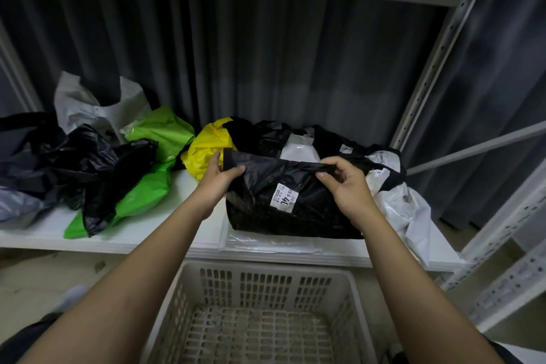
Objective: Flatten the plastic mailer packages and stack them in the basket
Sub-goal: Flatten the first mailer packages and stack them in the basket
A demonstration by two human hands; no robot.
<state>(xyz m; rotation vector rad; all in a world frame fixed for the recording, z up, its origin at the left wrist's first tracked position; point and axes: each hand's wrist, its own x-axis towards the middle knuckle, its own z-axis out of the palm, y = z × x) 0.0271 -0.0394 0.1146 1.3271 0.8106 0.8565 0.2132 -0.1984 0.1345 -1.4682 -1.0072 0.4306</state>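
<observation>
A crumpled black plastic mailer (260, 204) with a white label lies on the white shelf (189, 186), on top of a clear plastic bag. My left hand (217, 183) pinches its upper left corner between thumb and fingers. My right hand (345, 183) pinches the folded top edge on the right. Below the shelf edge stands a beige slatted plastic basket (266, 284), with nothing visible inside it.
More mailers are heaped on the shelf: yellow (206, 151), green (147, 183), black (97, 168) and white (97, 109) ones at left, white ones (404, 210) at right. A grey metal rack upright (434, 68) rises at right, a curtain hangs behind.
</observation>
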